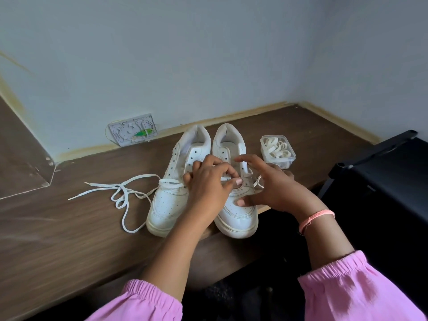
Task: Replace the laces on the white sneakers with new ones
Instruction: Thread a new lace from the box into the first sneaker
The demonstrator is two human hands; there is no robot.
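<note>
White flat cotton lace (228, 179) on the right leather sneaker (236, 205), brown bench (58, 228): left hand (208, 184) pinches it, right hand (273, 188) spread wide; floppy, grab near the eyelet

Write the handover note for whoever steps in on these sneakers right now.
Left hand: fingers curled on the lace low on the right sneaker.
Right hand: open, spread over that sneaker, thumb on its toe.
Left sneaker: upper eyelets bare; its old lace hangs in the lowest eyelets only, the rest trailing on the table.
New laces sit in the clear box right of the shoes.
Left to do: pull both old laces out, thread the new ones.
</note>
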